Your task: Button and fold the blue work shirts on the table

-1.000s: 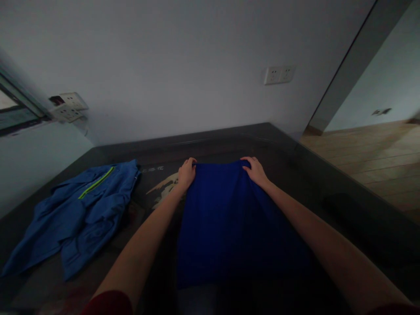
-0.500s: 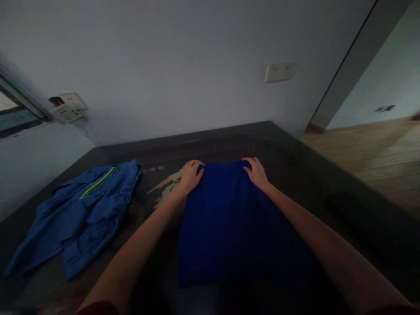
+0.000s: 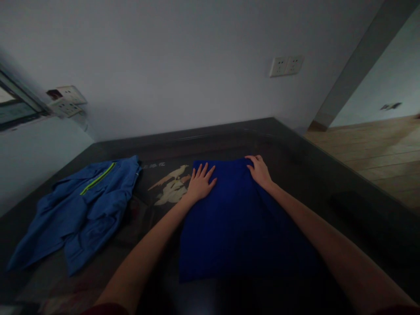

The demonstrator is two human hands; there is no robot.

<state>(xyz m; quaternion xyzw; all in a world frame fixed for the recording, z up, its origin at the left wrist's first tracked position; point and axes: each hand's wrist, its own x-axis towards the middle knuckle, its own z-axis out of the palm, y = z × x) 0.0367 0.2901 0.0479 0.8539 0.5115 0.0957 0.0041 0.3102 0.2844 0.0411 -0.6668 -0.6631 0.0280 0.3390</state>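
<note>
A plain dark-blue garment [image 3: 223,218], narrow at its far edge and wider toward me like a skirt or shorts, lies spread on a dark, glossy table [image 3: 288,148]. Flat on its far left corner rests my left hand [image 3: 201,183], fingers spread. At the far right corner my right hand [image 3: 260,173] has its thumb and fingers closed on the fabric edge. Deep shadow hides the garment's near right part. Left of it lies a lighter blue garment [image 3: 95,210], rumpled, with a yellow-green zip or stripe.
Behind the table rises a pale wall with a double socket [image 3: 286,65]. More sockets [image 3: 67,100] are at the left corner beside a window frame [image 3: 19,100]. A pale printed picture [image 3: 172,188] shows on the tabletop. Wooden flooring [image 3: 370,148] lies to the right.
My left hand has let go of the far left corner and moved onto the fabric, fingers now spread flat. My right hand keeps its place at the right corner. The view has shifted slightly.
</note>
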